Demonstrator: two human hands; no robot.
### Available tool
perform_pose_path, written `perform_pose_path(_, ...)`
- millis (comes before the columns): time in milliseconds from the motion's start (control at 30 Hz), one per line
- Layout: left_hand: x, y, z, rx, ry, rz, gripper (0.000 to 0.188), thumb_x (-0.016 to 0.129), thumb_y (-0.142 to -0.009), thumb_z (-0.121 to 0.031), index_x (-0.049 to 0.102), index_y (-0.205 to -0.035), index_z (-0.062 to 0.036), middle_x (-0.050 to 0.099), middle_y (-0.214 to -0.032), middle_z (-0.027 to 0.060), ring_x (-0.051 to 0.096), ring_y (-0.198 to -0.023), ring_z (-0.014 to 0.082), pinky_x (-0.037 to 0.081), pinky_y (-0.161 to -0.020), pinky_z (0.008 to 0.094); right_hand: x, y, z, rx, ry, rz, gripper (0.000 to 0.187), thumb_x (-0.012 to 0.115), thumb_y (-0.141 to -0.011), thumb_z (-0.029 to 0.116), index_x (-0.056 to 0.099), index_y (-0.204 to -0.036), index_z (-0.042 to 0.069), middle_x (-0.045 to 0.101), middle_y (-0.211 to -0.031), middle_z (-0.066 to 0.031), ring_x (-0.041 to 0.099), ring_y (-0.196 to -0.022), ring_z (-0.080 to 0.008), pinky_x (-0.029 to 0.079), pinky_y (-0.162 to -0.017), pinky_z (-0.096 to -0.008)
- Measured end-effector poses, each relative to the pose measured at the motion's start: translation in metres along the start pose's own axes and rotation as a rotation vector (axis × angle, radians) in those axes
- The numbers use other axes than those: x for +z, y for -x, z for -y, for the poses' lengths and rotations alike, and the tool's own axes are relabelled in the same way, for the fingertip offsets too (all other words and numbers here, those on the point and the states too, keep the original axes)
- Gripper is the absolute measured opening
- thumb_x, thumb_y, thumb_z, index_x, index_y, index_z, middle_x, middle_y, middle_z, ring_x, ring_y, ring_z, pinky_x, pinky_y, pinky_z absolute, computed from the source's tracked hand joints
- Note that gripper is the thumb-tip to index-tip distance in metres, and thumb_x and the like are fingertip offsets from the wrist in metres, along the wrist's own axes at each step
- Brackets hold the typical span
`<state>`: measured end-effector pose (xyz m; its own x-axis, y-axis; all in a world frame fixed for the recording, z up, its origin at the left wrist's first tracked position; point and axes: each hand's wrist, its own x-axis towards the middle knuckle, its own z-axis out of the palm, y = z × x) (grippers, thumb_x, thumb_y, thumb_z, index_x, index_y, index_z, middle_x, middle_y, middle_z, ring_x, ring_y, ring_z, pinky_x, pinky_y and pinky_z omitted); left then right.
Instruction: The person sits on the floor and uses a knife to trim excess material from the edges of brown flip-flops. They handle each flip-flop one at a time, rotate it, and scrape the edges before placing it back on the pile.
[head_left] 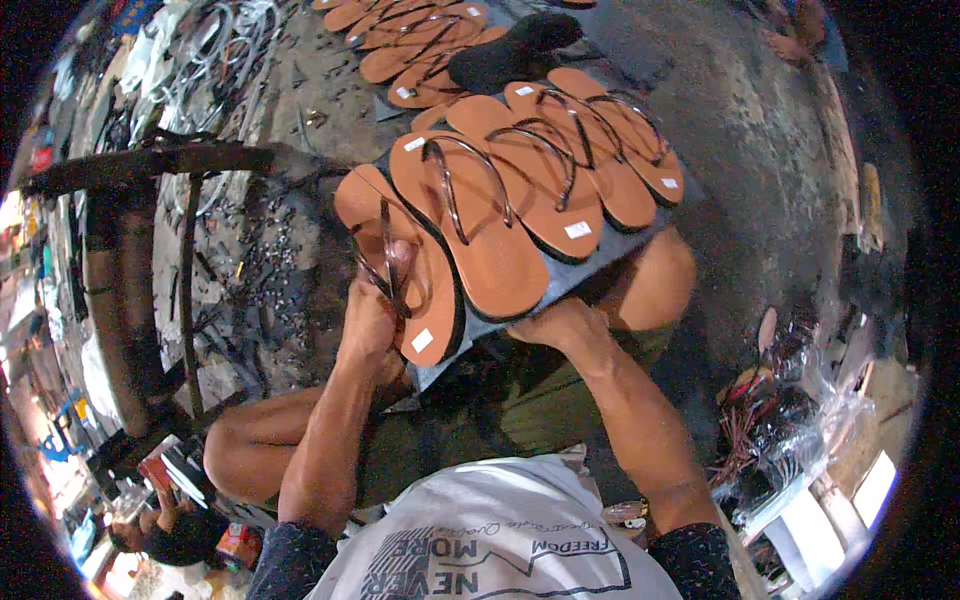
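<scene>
Brown flip-flops with dark glossy thong straps lie in a slanting row on a grey board above my lap. Most carry a small white sticker. My left hand is closed on the leftmost flip-flop, with fingertips showing by its strap. Beside it lies a second flip-flop, its heel end toward me. Another flip-flop follows on the right, and further ones overlap beyond it. At the board's near edge is my right hand, holding it from below; its fingers are mostly hidden.
More flip-flops lie in a row on the floor ahead, next to a black object. A dark wooden frame stands at left, with scraps strewn by it. Clear plastic bags sit at right. Another person is at lower left.
</scene>
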<state>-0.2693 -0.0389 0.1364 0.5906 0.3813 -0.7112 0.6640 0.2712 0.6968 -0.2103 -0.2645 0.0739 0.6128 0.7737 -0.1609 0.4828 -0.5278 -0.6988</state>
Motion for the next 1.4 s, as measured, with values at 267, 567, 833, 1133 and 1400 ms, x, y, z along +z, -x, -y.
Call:
perform_pose_path(267,-0.018,0.020,0.015,0.015,0.275,0.082,0.042,0.062,-0.099,-0.033,0.057,-0.127,-0.0025,0.063,-0.118,0.0046,0.059,-0.108,0.0130,0.047,-0.097,0.0318,0.060,-0.148,-0.037,0.171,-0.015,0.077,0.040,0.054,-0.098,0.039,0.062,-0.118,0.005,0.069,-0.100,-0.0104,0.067,-0.085,-0.0254,0.054,-0.073,-0.0375)
perform_pose_path(567,-0.095,0.094,0.017,0.150,0.229,0.045,0.072,0.071,-0.090,-0.049,0.048,-0.137,-0.0010,0.061,-0.111,0.0024,0.059,-0.093,0.0091,0.050,-0.080,0.0253,-0.005,-0.129,0.138,0.288,-1.453,0.204,0.053,0.047,-0.102,0.053,0.062,-0.114,0.003,0.067,-0.088,-0.0038,0.062,-0.070,-0.0126,0.052,-0.062,-0.0271)
perform_pose_path(833,-0.117,0.131,0.018,0.371,0.777,-0.003,0.051,0.067,-0.093,-0.051,0.061,-0.117,-0.0057,0.065,-0.099,-0.0009,0.060,-0.088,0.0077,0.049,-0.076,0.0231,-0.035,-0.079,0.203,-0.041,-0.800,0.216,0.038,0.075,-0.091,0.029,0.058,-0.112,0.002,0.055,-0.070,0.0047,0.052,-0.062,-0.0024,0.042,-0.053,-0.0224)
perform_pose_path(1133,-0.126,0.171,0.030,0.347,0.418,-0.266,0.048,0.065,-0.095,-0.047,0.062,-0.115,-0.0030,0.066,-0.099,0.0004,0.060,-0.089,0.0080,0.051,-0.079,0.0262,0.015,-0.011,0.171,-0.429,-0.221,-0.020,0.033,0.069,-0.091,0.021,0.058,-0.118,0.005,0.067,-0.099,-0.0202,0.069,-0.085,-0.0383,0.058,-0.074,-0.0443)
perform_pose_path(1400,-0.102,0.190,0.041,0.424,0.037,0.058,0.039,0.066,-0.097,-0.034,0.062,-0.118,-0.0019,0.068,-0.108,0.0037,0.062,-0.099,0.0132,0.051,-0.088,0.0301,0.005,-0.086,0.209,-0.550,-0.264,0.261,0.026,0.065,-0.092,0.024,0.061,-0.107,0.003,0.068,-0.091,-0.0202,0.068,-0.084,-0.0399,0.056,-0.073,-0.0455)
